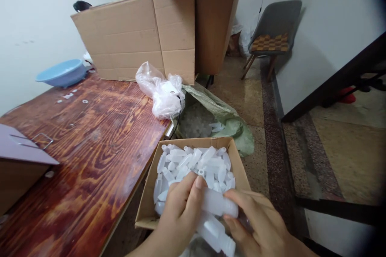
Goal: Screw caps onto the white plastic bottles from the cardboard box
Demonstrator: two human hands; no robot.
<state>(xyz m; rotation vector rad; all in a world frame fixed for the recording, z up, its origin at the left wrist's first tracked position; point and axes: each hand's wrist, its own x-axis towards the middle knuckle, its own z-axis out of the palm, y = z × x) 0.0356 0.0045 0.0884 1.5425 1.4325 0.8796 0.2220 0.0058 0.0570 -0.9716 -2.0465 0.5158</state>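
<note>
My left hand (183, 204) is closed around a translucent white plastic bottle (215, 202), thumb on top. A second bottle (212, 231) sticks out below the first, from under the same hand. At the threaded neck of the upper bottle, the thumb and fingers of my right hand (259, 219) are pinched; whether they hold a small part there, I cannot make out. Both hands are over the near side of a cardboard box (241, 170) filled with many similar small bottles (193, 160).
To the left stands a reddish wooden table (99, 140) with a blue basin (63, 72) and a lilac-topped box (21, 144). A plastic bag (164, 94) lies at its corner. Beyond are an open green sack (229, 116), cardboard panels (129, 36) and a chair (274, 28).
</note>
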